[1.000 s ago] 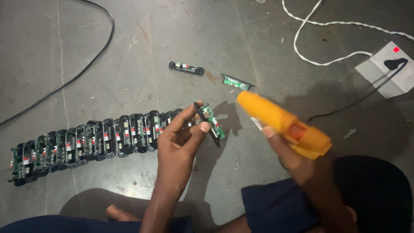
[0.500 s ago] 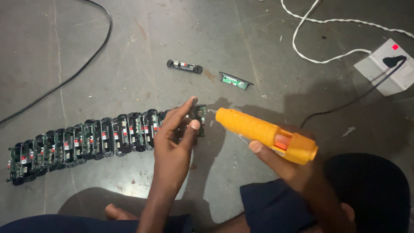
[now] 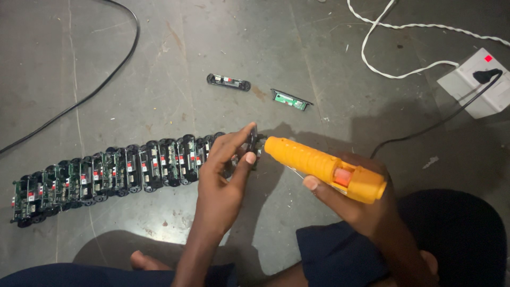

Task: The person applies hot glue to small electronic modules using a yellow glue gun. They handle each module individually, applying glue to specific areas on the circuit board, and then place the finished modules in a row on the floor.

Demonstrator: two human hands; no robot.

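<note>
My left hand (image 3: 226,165) pinches a small black circuit module (image 3: 253,139) at the right end of a long row of similar black and green modules (image 3: 106,172) laid side by side on the floor. My right hand (image 3: 350,199) grips an orange glue gun (image 3: 324,167). Its nozzle points left and sits right at the held module. Two loose modules lie further away on the floor: a black one (image 3: 228,82) and a green one (image 3: 290,99).
A grey concrete floor (image 3: 175,53) lies under everything. A black cable (image 3: 95,90) curves at the upper left. A white cord (image 3: 393,48) and a black lead (image 3: 435,125) run to a white socket box (image 3: 481,82) at the upper right. My knees are at the bottom edge.
My left hand has lowered the module from a raised, tilted hold to the end of the row. The glue gun has swung down and left until its nozzle meets the module.
</note>
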